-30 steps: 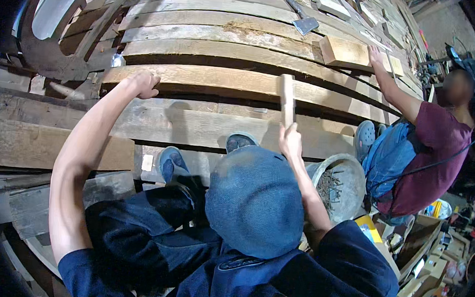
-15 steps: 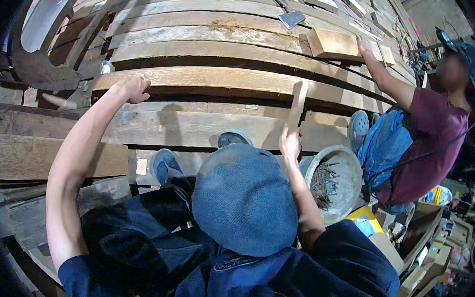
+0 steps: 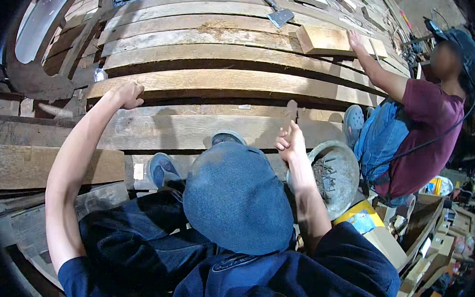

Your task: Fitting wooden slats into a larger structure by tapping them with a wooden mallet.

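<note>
My left hand is closed, resting at the left end of a long wooden beam; whatever its curled fingers may hold is hidden. My right hand is raised over the boards left of the nail bucket. It holds a flat wooden stick, which looks short and darkened at this angle. Some of the fingers are loosened from the stick, which stands apart from the beam.
Several long planks lie beyond the beam, a hatchet on them. To the right, a co-worker rests a hand on a wooden block. A pale bucket holds nails. A blue cap covers the lower middle.
The flat stick in my right hand has turned and come down from its raised, broadside position, and the fingers on it have loosened. My left hand stays on the beam's end.
</note>
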Demonstrator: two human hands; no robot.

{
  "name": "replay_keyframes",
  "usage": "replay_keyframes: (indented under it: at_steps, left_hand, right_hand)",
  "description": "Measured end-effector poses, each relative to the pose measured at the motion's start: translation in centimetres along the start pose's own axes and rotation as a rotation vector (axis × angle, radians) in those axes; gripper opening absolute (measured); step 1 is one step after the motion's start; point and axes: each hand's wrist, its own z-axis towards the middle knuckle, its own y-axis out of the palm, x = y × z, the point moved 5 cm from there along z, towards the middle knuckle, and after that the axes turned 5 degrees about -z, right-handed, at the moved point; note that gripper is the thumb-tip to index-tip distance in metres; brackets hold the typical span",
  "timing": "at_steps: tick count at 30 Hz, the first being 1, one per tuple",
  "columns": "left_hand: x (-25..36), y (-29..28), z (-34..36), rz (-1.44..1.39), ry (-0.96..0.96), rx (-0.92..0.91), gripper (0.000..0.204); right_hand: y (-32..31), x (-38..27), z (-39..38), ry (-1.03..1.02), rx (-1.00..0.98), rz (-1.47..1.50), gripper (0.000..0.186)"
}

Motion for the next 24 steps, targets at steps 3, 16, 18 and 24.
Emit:
replay_keyframes:
  at_steps: [3, 16, 18, 24]
  left_hand:
    - [0.4, -0.1, 0.8, -0.04, -0.01, 0.009, 0.038]
    - [0.1, -0.1, -0.1, -0.004, -0.022, -0.022, 0.037]
    - [-0.1, 0.1, -0.2, -0.024, -0.075, -0.028, 0.038]
    - [-0.1, 0.0, -0.7, -0.001, -0.062, -0.045, 0.04]
  right_hand:
    - [2.5, -0.5, 0.4, 0.122, -0.163, 0.193, 0.041]
    - [5.8, -1.5, -5.2, 0.239, -0.344, 0.417, 0.032]
    - [5.9, -1.4, -6.3, 0.279, -0.332, 0.417, 0.034]
    - [5.7, -4.1, -7.5, 0.007, -0.379, 0.174, 0.037]
